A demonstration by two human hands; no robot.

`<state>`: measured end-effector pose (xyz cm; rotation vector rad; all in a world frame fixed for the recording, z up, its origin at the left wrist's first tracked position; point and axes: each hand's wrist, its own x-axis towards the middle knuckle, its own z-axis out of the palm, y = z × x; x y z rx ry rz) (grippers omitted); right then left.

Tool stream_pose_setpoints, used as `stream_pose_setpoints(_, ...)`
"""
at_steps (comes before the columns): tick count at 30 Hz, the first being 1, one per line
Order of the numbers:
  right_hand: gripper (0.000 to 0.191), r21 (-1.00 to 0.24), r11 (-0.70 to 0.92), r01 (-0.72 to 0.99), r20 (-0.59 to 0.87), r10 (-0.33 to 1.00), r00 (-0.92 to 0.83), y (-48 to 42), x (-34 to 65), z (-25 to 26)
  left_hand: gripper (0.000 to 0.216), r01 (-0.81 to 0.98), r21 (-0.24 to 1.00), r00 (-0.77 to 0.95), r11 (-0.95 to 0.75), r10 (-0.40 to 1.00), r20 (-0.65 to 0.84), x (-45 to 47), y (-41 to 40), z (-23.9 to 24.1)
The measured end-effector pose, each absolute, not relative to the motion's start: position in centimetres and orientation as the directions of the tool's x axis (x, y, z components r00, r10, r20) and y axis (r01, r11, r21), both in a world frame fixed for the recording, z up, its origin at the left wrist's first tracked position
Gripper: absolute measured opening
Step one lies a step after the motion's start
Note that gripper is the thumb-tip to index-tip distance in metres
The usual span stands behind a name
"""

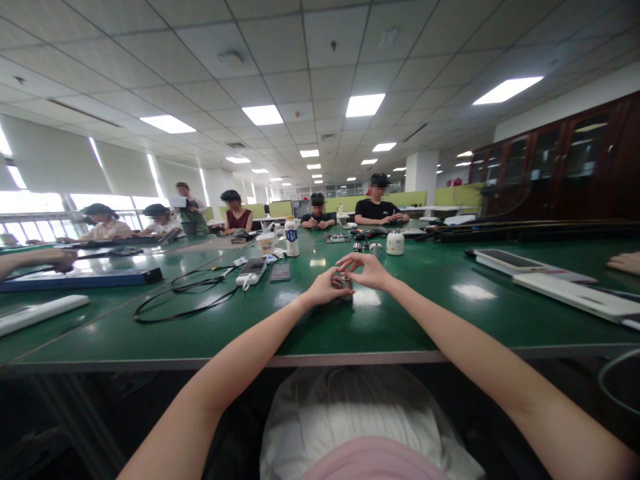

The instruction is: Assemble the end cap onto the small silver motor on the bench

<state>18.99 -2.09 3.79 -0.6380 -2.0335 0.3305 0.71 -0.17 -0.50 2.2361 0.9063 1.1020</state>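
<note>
A small silvery metal cylinder (347, 289) stands upright on the green tabletop in front of me. My left hand (325, 287) is closed around it, thumb towards me and fingers on the far side. Just above its top is my right hand (367, 269), with thumb and fingers bent together in a pinch. Whatever lies between those fingertips is too small to make out. Beyond my hands, several more small metal parts (375, 249) stand near a white patterned jar (395, 243).
Left of my hands lie a white device (251, 272), a dark square pad (281, 271) and a looped black cable (173, 293). A bottle (291, 238) and a cup (265, 243) stand behind them. Long white devices (575, 295) lie at right. Several people sit around the table.
</note>
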Motion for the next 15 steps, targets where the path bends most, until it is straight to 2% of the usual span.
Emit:
stream_pose_setpoints(9,0.039,-0.639,0.723,0.263,0.641,0.689,-0.339,-1.1,18.6,3.7,0.065,0.359,0.661,0.45,-0.659,0.743,0.496,0.8,-0.4,-0.3)
stream_pose_setpoints(15,0.027,-0.708,0.655,0.264,0.596,0.754,-0.276,-0.4,18.8,3.3,0.065,0.364,0.66,0.458,-0.657,0.743,0.487,0.8,-0.3,-0.3)
